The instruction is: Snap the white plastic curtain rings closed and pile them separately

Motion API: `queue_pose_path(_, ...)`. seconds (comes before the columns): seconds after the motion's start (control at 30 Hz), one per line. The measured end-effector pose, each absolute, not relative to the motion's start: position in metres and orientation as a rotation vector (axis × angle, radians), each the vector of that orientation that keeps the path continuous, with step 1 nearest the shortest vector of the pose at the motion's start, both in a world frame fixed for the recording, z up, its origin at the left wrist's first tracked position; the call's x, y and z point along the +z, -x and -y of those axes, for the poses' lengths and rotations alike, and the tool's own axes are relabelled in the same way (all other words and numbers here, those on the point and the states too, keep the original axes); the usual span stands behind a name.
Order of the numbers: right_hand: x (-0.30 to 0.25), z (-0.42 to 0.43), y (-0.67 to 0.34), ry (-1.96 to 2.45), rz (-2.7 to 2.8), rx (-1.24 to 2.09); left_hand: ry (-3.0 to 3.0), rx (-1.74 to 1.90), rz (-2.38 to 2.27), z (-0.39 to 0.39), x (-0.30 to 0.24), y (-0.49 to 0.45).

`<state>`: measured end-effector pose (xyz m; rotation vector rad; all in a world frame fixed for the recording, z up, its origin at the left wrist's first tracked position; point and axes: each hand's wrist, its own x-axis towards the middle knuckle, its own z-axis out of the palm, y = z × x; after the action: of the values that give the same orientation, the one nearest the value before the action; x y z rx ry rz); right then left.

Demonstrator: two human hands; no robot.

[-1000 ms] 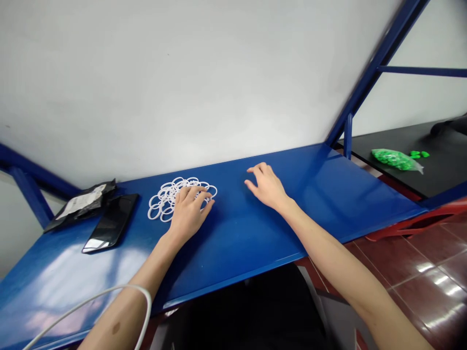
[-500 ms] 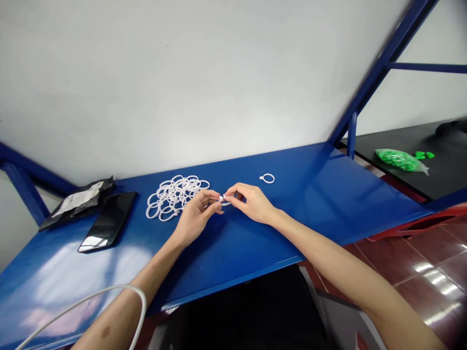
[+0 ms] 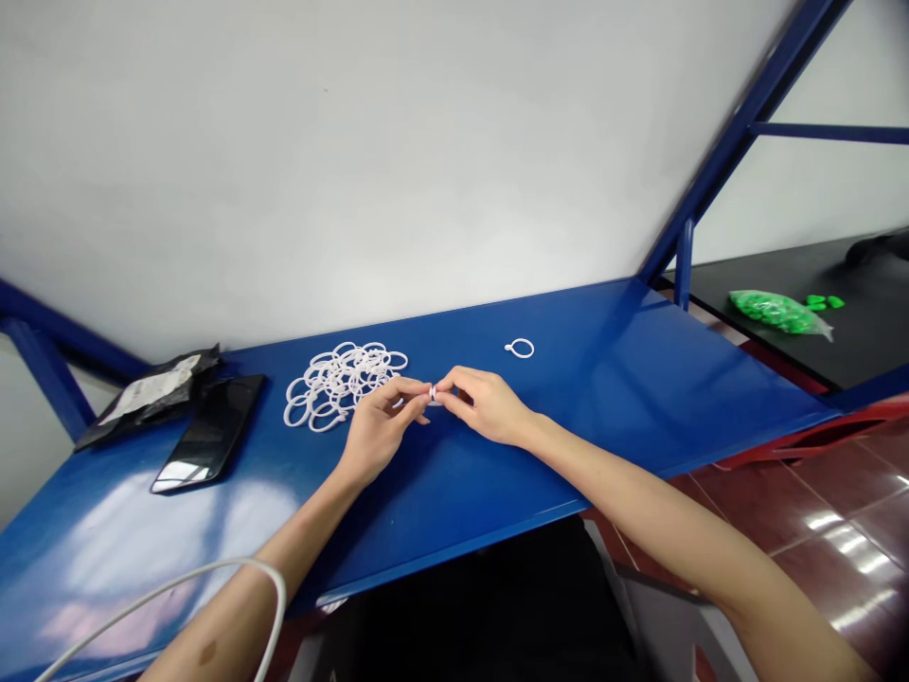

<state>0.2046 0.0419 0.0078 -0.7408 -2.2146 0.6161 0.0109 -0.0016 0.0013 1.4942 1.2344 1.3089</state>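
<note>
My left hand [image 3: 383, 421] and my right hand [image 3: 487, 403] meet fingertip to fingertip above the blue table. Between them they pinch a white plastic ring [image 3: 433, 394], mostly covered by the fingers; a bit of its loop shows below the fingertips. Left of my hands lies a heap of similar white rings [image 3: 333, 384], each a thin loop with a small knob, partly behind my left hand. One single white ring [image 3: 523, 348] rests by itself on the table, behind and to the right of my right hand.
A black phone [image 3: 209, 436] and a black plastic package with a white label [image 3: 152, 388] lie at the left of the blue table [image 3: 603, 379]. A white cable [image 3: 177, 573] arcs over my left forearm. On a black table at right sits a bag of green pieces [image 3: 777, 311].
My fingertips have come closer together, closing the small gap between them at the ring's ends. My right hand has shifted slightly left and toward me. The heap and single ring have not moved.
</note>
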Motion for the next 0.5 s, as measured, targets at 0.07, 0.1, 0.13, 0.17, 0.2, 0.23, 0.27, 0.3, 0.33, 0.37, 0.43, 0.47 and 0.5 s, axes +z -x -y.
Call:
queue_pose_path(0.07, 0.0094, -0.0399, -0.2047, 0.736, 2.232, 0.582, -1.485, 1.337, -1.198, 0.0028, 0.0027, -0.0121)
queue_pose_path(0.1, 0.0099, -0.0387, -0.2047, 0.736, 2.239, 0.561, -1.481, 1.349, -1.176, 0.0032, 0.0033, -0.0125)
queue_pose_path(0.13, 0.0102, -0.0376, -0.2048, 0.734, 2.245, 0.535, -1.475, 1.359, -1.156, 0.0035, 0.0039, -0.0127)
queue_pose_path(0.17, 0.0103, -0.0364, -0.2048, 0.728, 2.251, 0.506, -1.468, 1.365, -1.137, 0.0037, 0.0042, -0.0129)
queue_pose_path(0.2, 0.0102, -0.0354, -0.2049, 0.72, 2.261, 0.474, -1.46, 1.369, -1.12, 0.0039, 0.0044, -0.0129)
queue_pose_path(0.23, 0.01, -0.0344, -0.2051, 0.714, 2.277, 0.441, -1.453, 1.373, -1.106, 0.004, 0.0042, -0.0129)
queue_pose_path(0.27, 0.0096, -0.0336, -0.2054, 0.71, 2.297, 0.406, -1.45, 1.374, -1.095, 0.0041, 0.0036, -0.0127)
queue_pose_path(0.3, 0.0091, -0.033, -0.2057, 0.71, 2.322, 0.369, -1.45, 1.373, -1.087, 0.0041, 0.0026, -0.0125)
queue_pose_path(0.33, 0.0085, -0.0326, -0.206, 0.713, 2.35, 0.334, -1.456, 1.369, -1.083, 0.004, 0.0013, -0.0121)
queue_pose_path(0.37, 0.0077, -0.0325, -0.2062, 0.718, 2.377, 0.301, -1.466, 1.364, -1.082, 0.0038, -0.0003, -0.0117)
queue_pose_path(0.43, 0.0061, -0.0331, -0.206, 0.733, 2.426, 0.248, -1.503, 1.352, -1.097, 0.0029, -0.0035, -0.0102)
queue_pose_path(0.47, 0.0055, -0.0337, -0.2055, 0.745, 2.446, 0.232, -1.532, 1.344, -1.113, 0.0021, -0.0046, -0.0091)
queue_pose_path(0.5, 0.0051, -0.0346, -0.2048, 0.763, 2.461, 0.227, -1.574, 1.333, -1.136, 0.0011, -0.005, -0.0074)
